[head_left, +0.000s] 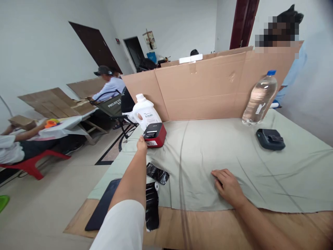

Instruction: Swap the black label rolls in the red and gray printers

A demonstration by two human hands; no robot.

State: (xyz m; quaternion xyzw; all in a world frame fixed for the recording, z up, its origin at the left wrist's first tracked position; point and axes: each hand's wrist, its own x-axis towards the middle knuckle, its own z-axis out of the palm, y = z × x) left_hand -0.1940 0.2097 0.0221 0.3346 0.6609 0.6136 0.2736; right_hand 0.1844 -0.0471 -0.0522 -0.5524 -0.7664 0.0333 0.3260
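Observation:
My left hand (142,143) is stretched far forward and touches the near-left edge of a small red and black label printer (155,134) on the pale green cloth (208,156). Whether its fingers grip the printer I cannot tell. A white plastic jug (145,111) stands just behind the printer. My right hand (227,185) lies flat on the cloth near the table's front, fingers apart, holding nothing. Under my left forearm lie a crumpled black plastic bag (157,173), a black packet with a white roll (152,205) and a dark flat tablet (102,205).
A cardboard wall (213,86) stands along the table's back. A clear water bottle (259,98) and a black device (270,139) are at the right. A person stands behind the cardboard at right; others sit at left near a red chair (31,165).

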